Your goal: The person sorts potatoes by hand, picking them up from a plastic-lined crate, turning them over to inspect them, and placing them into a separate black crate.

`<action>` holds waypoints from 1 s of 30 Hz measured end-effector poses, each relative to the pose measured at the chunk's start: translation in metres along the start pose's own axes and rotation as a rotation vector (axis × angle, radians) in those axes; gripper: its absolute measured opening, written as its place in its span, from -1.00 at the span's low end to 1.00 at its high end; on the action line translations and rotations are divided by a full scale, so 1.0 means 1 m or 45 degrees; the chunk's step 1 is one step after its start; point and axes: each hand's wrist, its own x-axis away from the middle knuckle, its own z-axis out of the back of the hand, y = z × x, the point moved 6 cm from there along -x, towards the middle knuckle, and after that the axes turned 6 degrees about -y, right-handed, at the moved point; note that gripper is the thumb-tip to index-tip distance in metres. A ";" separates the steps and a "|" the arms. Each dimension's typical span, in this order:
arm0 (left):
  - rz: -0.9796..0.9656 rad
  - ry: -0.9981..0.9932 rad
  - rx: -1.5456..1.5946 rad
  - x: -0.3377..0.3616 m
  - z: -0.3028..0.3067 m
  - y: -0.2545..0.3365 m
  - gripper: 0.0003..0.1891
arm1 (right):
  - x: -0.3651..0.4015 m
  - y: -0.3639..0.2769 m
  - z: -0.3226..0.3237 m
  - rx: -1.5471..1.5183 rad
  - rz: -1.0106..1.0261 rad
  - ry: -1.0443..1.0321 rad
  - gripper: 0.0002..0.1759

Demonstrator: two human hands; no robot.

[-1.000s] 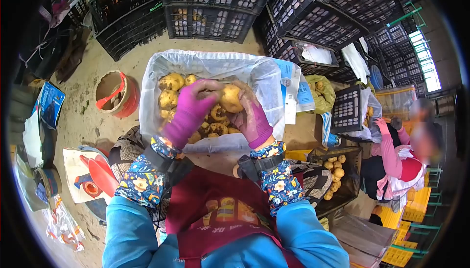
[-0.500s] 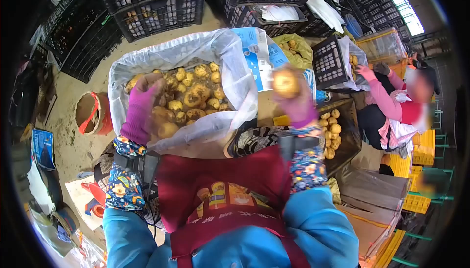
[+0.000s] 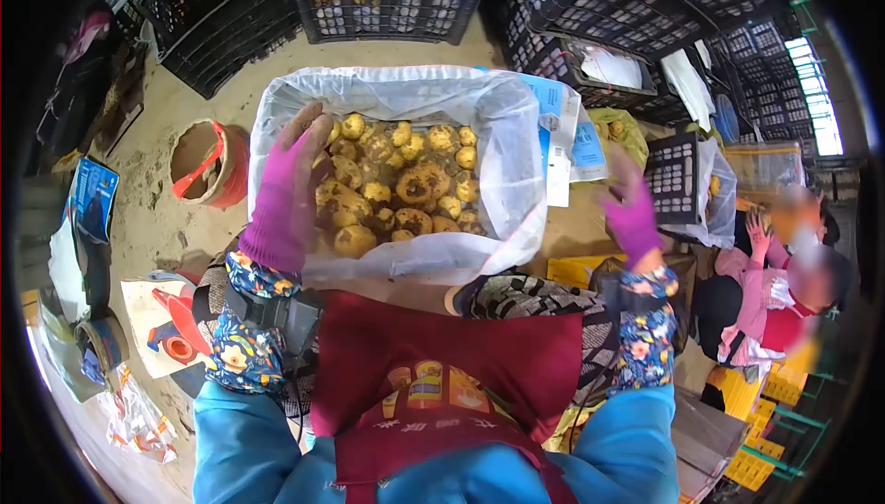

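Observation:
A crate lined with white translucent plastic (image 3: 512,149) stands before me, holding many soil-smeared potatoes (image 3: 424,183). Over its left side is my left hand (image 3: 290,168) in a purple glove with dirty fingertips, fingers stretched upward beside the potatoes. I see nothing held in it. Out to the right of the crate, my right hand (image 3: 631,205), also gloved in purple, is raised near a black crate (image 3: 672,178). Its fingers are blurred but look apart, with no potato visible in them.
A red bucket (image 3: 212,165) stands left of the lined crate. Stacked black crates (image 3: 392,8) line the back. Blue-and-white cardboard (image 3: 558,126) sticks out at the crate's right side. A co-worker in pink sleeves (image 3: 737,278) is at far right. A yellow box (image 3: 581,271) lies below my right hand.
The potato in my right hand is no longer there, and that hand has moved right. My left hand's fingers have straightened. The view has shifted, and the co-worker's hand is raised.

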 end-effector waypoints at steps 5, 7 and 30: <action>-0.016 0.048 0.124 -0.009 0.019 -0.003 -0.45 | -0.125 -0.032 -0.284 -0.077 -0.413 -0.854 -0.20; 0.041 0.134 0.223 -0.013 0.023 0.002 -0.47 | -0.150 -0.014 -0.374 0.181 -0.594 -0.847 -0.03; 0.190 -0.471 0.725 0.003 -0.069 -0.037 -0.48 | -0.066 -0.161 -0.176 0.030 0.294 -0.038 -0.45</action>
